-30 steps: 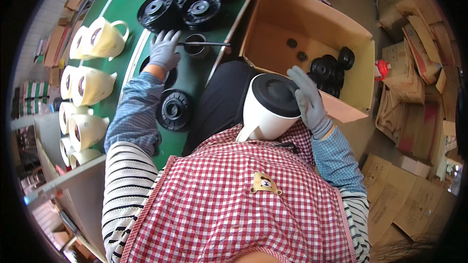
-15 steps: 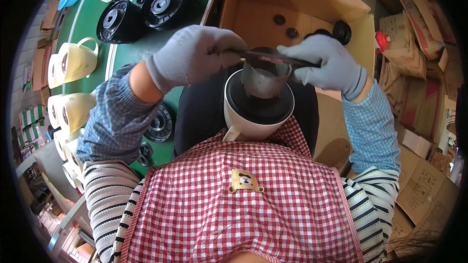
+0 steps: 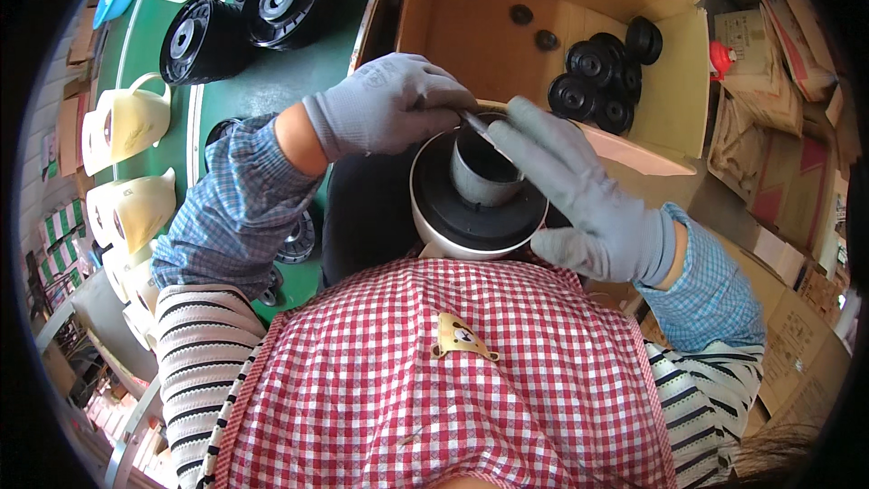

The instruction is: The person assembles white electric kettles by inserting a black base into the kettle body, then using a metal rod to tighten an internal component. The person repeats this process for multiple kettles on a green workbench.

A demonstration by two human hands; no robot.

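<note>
A cream pot or jug stands between my legs, its top covered by a round black disc. On the disc rests a grey metal cylinder, hollow and fitted with a flat bar across its upper edge. My left hand is closed, its fingers pinching the left end of that bar. Against the bar's other side lie the outstretched fingers of my right hand, with the thumb spread apart near the pot's rim. The right end of the bar is hidden by those fingers.
Beyond the pot, an open cardboard box contains several black round parts. To the left, a green table bears cream jugs and larger black round bases. Stacked cartons stand at the right.
The bar and cylinder have turned, and the cylinder sits lower against the disc. My right hand has let go its grip and straightened its fingers, coming nearer to me.
</note>
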